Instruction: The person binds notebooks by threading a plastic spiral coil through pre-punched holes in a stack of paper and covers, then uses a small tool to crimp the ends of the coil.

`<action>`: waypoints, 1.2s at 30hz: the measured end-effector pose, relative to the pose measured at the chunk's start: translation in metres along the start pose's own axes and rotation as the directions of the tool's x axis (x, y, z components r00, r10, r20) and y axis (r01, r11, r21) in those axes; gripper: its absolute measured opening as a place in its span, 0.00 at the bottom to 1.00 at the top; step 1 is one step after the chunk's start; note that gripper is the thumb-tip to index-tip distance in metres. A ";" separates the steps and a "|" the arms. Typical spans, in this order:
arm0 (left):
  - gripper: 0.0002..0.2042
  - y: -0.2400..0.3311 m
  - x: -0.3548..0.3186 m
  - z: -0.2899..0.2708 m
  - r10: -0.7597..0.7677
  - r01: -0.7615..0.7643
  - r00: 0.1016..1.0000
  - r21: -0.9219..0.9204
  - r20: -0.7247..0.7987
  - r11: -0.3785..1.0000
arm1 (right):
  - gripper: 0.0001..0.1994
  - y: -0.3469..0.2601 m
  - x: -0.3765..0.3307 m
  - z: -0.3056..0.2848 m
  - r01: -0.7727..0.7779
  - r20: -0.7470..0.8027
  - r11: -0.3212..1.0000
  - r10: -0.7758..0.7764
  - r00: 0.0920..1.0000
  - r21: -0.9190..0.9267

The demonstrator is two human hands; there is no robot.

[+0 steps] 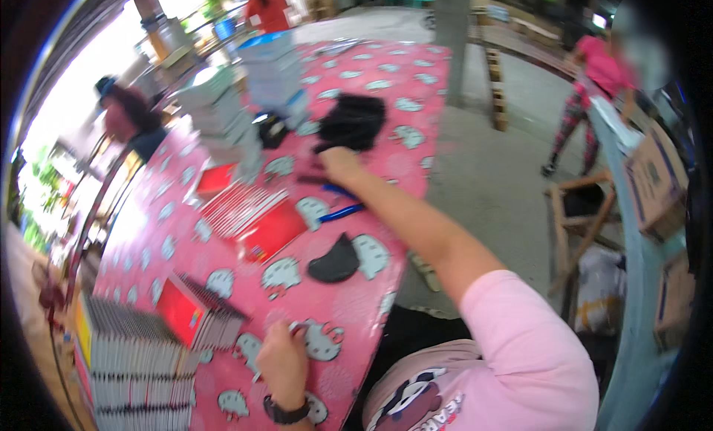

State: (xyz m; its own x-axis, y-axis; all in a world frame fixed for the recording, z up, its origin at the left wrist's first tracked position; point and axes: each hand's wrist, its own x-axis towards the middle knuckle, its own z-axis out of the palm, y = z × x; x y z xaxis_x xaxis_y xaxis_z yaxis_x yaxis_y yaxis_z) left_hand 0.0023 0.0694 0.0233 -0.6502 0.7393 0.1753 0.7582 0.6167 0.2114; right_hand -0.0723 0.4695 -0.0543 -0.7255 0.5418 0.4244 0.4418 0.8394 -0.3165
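My right arm stretches across the table to a pile of thin black pieces (353,122), blurred. My right hand (340,162) touches its near edge; motion smears the fingers. Under that forearm lies a tool with blue handles (342,211), partly hidden. Nearer me, my left hand (282,360) is closed low over the table, its fingers curled; what they hold, if anything, is too small to name. Left of it, a red-covered spiral notebook (178,312) leans on a tall stack of spiral notebooks (141,371). Fanned red booklets (256,219) and a flat black piece (334,261) lie mid-table.
A pink patterned cloth (356,305) covers the table. Paper stacks (271,74) and more wrapped stacks (215,111) stand at the far left, beside a small black object (271,130). A person in pink (601,67) stands right, near cardboard boxes (657,178) and a wooden stool (583,215).
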 end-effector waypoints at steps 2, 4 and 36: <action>0.08 -0.003 -0.003 -0.003 -0.075 0.074 0.996 0.015 0.051 0.997 | 0.10 -0.019 0.008 -0.001 -0.004 -0.057 0.999 0.007 0.998 0.048; 0.10 0.005 -0.002 0.006 0.054 -0.054 0.999 0.017 -0.001 0.998 | 0.10 0.006 0.009 -0.012 -0.036 -0.103 0.999 0.039 0.994 0.032; 0.08 -0.001 -0.007 0.011 0.094 -0.205 0.937 -0.314 -0.335 0.927 | 0.20 -0.132 -0.202 -0.133 -0.115 0.398 0.565 -0.409 0.821 0.817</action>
State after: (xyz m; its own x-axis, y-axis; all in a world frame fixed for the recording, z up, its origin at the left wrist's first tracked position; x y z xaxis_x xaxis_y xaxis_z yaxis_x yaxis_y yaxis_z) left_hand 0.0069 0.0666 0.0118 -0.5546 0.6603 0.5064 0.8211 0.3355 0.4618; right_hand 0.0860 0.2550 0.0143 -0.9865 0.0849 0.1400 -0.0982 0.3772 -0.9209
